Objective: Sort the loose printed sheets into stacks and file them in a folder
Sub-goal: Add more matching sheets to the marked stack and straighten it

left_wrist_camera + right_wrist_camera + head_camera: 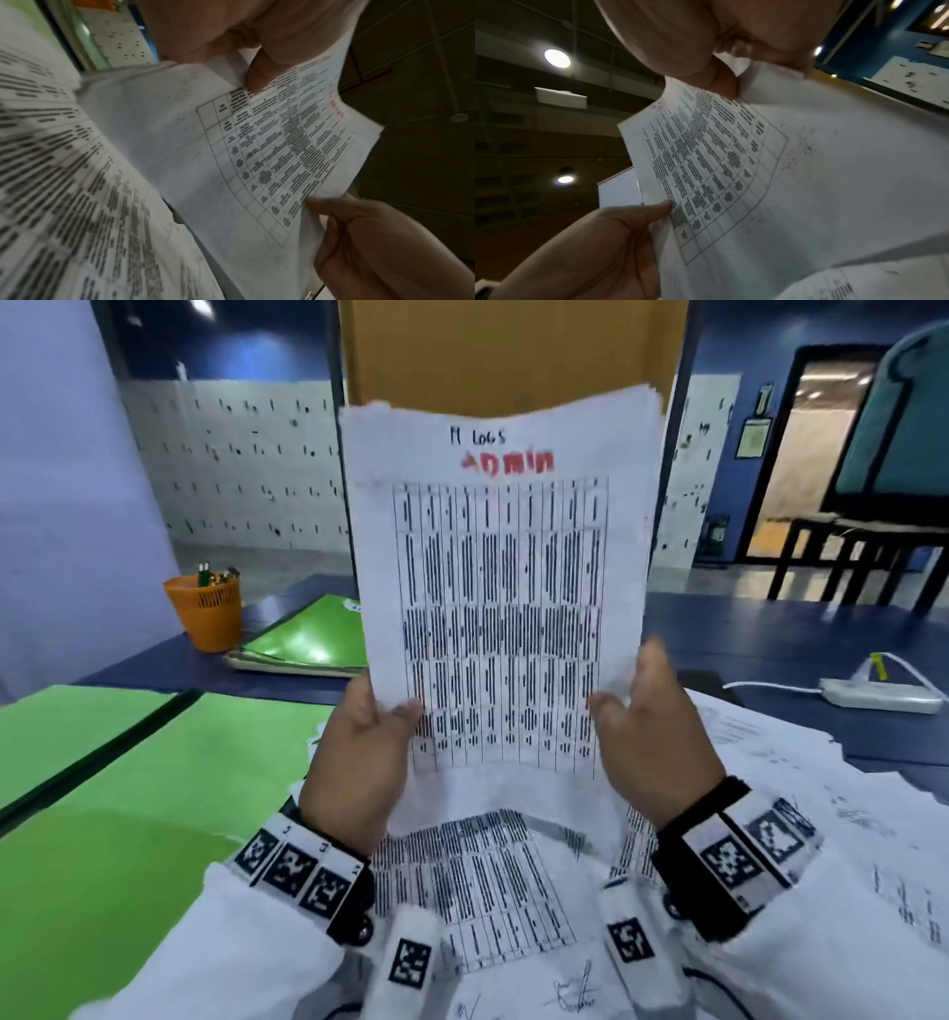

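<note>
I've got the Admin sheet (500, 588) pinched in left hand (359, 752) and right hand (652, 737); loose pile (770, 814) unsorted, folder (154, 788) open, nothing filed, I'd say.

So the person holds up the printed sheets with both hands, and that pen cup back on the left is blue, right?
Not quite: the pen cup is orange, as the head view shows. The rest holds: the left hand and right hand both hold the printed sheets upright.

printed sheet (270, 154), pinched by two hands
</note>
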Available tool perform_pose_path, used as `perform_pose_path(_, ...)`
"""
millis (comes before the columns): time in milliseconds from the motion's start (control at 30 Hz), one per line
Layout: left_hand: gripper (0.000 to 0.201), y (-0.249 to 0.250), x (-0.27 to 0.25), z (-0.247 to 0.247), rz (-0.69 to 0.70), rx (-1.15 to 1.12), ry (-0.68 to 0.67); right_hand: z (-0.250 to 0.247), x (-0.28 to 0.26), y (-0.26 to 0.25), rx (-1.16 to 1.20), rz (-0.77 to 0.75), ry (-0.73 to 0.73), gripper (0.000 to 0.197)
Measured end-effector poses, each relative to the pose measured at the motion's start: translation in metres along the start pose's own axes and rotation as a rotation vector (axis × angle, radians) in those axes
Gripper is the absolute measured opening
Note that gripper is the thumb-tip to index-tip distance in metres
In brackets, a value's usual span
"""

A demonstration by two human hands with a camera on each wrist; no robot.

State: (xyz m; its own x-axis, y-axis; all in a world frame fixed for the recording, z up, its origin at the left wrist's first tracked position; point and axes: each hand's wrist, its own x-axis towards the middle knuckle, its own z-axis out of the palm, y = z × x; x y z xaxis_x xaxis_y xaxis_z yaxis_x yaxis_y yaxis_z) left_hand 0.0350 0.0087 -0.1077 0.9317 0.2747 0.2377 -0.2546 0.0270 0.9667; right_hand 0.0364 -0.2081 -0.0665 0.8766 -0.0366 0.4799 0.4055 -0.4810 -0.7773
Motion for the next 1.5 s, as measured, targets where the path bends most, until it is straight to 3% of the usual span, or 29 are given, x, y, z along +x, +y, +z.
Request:
perform_pose_path(100, 0.041, 0.005, -0.001, 0.004, 0.026, -0.026, -0.006, 0.006, -0.003, -0.009, -0.027, -0.071, 0.013, 0.036)
perform_pose_path(200, 0.038, -0.009, 0.005, 0.006, -0.125, -0.074, 0.016, 0.020, -0.007, 0.001, -0.049, 0.042, -0.091, 0.027)
perform_pose_path(267, 0.037, -0.021, 0.008, 0.005, -0.205, -0.010, -0.003, 0.026, -0.004, 0.012, -0.050, 0.152, -0.126, 0.032)
perform_pose_path(367, 0.047, -0.043, 0.019, -0.002, -0.246, 0.150, -0.035, 0.024, 0.003, 0.021, -0.040, 0.198, -0.119, 0.036)
perform_pose_path(567, 0.026, -0.031, 0.018, 0.000, -0.159, 0.193, 0.011, 0.012, 0.010, 0.021, -0.007, 0.208, -0.048, 0.038)
perform_pose_path(700, 0.033, -0.013, 0.011, -0.001, -0.084, 0.009, -0.027, -0.006, 0.016, 0.003, 0.072, 0.098, 0.053, 0.039)
perform_pose_path(833, 0.035, -0.009, 0.006, 0.001, -0.104, -0.133, -0.128, -0.012, 0.019, -0.004, 0.125, 0.054, 0.094, 0.046)
perform_pose_path(1067, 0.029, -0.010, 0.007, 0.000, -0.084, -0.091, -0.004, -0.022, 0.019, -0.005, 0.115, 0.086, -0.142, 0.033)
perform_pose_path(1167, 0.029, -0.016, 0.016, -0.011, -0.068, -0.102, 0.066, -0.039, 0.034, 0.014, 0.107, 0.204, -0.123, 0.037)
perform_pose_path(1233, 0.029, -0.015, 0.021, -0.020, -0.046, -0.121, 0.123, -0.054, 0.042, 0.031, 0.002, 0.295, -0.128, 0.031)
perform_pose_path(1367, 0.030, -0.012, 0.025, -0.026, -0.019, -0.148, 0.207, -0.067, 0.037, 0.052, -0.598, 0.368, -0.488, 0.005)
perform_pose_path(1500, 0.030, -0.012, 0.027, -0.032, 0.003, -0.175, 0.280, -0.027, 0.008, 0.021, -0.818, 0.200, -0.624, 0.023)
